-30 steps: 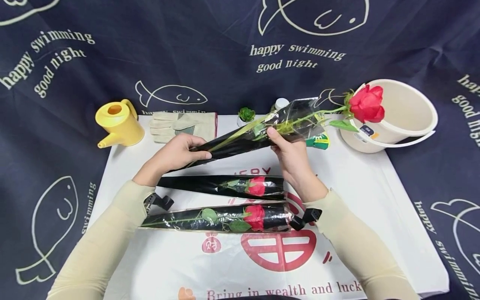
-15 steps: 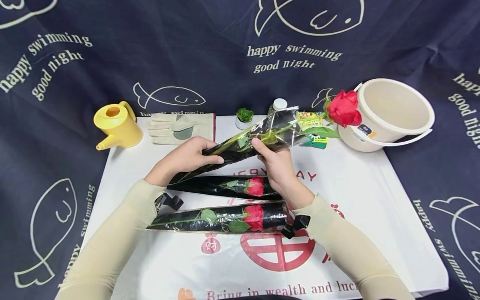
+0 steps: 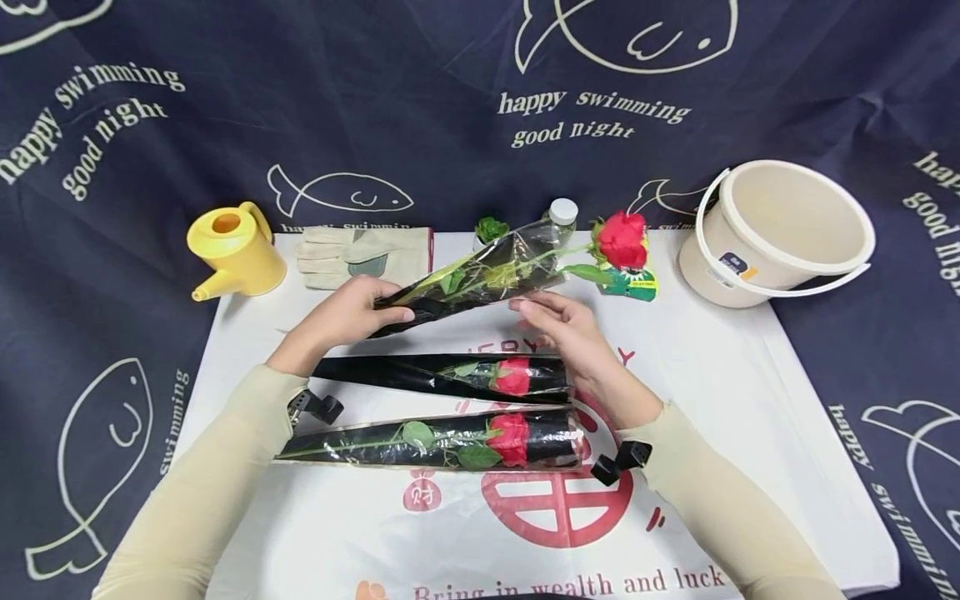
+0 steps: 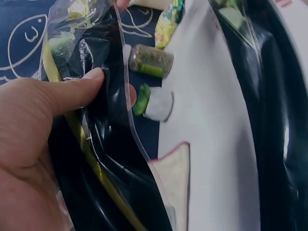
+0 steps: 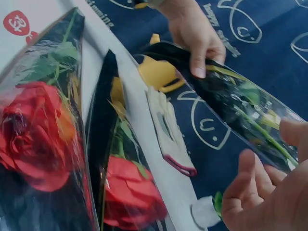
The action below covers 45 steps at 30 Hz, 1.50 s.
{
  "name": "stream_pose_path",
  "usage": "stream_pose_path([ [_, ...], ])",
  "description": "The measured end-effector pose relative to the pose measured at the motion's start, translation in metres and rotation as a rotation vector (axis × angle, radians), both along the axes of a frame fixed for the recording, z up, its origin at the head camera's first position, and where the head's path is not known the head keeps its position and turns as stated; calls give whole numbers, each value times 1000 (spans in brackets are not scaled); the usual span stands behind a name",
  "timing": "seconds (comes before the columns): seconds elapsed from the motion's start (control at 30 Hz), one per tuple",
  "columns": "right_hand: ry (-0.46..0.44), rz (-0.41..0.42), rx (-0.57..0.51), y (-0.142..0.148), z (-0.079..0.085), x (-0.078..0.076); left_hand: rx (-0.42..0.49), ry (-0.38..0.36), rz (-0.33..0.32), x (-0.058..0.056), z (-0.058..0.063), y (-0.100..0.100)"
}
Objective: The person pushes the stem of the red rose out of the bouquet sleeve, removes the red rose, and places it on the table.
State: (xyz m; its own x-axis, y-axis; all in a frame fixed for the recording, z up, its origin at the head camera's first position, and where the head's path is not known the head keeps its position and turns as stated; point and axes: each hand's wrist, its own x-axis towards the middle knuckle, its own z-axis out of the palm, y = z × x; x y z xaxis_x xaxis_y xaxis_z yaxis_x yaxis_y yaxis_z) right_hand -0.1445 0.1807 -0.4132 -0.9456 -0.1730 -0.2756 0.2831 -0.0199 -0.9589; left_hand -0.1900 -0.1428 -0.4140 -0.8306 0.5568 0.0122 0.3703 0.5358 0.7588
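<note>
My left hand (image 3: 345,315) pinches the narrow end of a black and clear flower sleeve (image 3: 480,279), thumb on top. A red rose (image 3: 622,240) on a green stem pokes out of its wide end, tilted up to the right. In the left wrist view the thumb presses the film (image 4: 103,125). My right hand (image 3: 573,333) is just below the wide end, fingers loosely bent and thumb apart from them; in the right wrist view its fingers (image 5: 248,178) lie beside the sleeve's edge. Two more sleeved roses, an upper one (image 3: 420,375) and a lower one (image 3: 450,437), lie on the table.
A yellow watering can (image 3: 238,254) and work gloves (image 3: 367,257) stand at the back left. Behind the held sleeve are a small potted plant (image 3: 491,229), a white-capped jar (image 3: 562,212) and a green-yellow packet (image 3: 633,282). A beige bucket (image 3: 720,250) is at the back right.
The held rose and sleeve have moved left, away from the bucket. My right thumb has come off the film, and that hand now sits lower, below the sleeve.
</note>
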Motion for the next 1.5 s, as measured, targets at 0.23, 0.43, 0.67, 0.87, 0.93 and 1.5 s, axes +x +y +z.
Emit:
stream_pose_path([
  [0.23,110,-280,-268,21,14,2,-16,-4,66,1,-3,-8],
  [0.43,20,-347,-535,26,23,-6,-1,-3,69,1,-4,-6],
  [0.67,-106,-386,-710,25,18,-15,9,13,31,1,-6,-5],
  [0.87,-142,-383,-732,22,13,-20,5,42,2,2,-8,-10],
  [0.93,-156,-388,-730,21,12,-21,5,52,-11,3,-8,-10],
  [1.5,-98,-473,-677,24,5,-25,13,39,-79,3,-8,-6],
])
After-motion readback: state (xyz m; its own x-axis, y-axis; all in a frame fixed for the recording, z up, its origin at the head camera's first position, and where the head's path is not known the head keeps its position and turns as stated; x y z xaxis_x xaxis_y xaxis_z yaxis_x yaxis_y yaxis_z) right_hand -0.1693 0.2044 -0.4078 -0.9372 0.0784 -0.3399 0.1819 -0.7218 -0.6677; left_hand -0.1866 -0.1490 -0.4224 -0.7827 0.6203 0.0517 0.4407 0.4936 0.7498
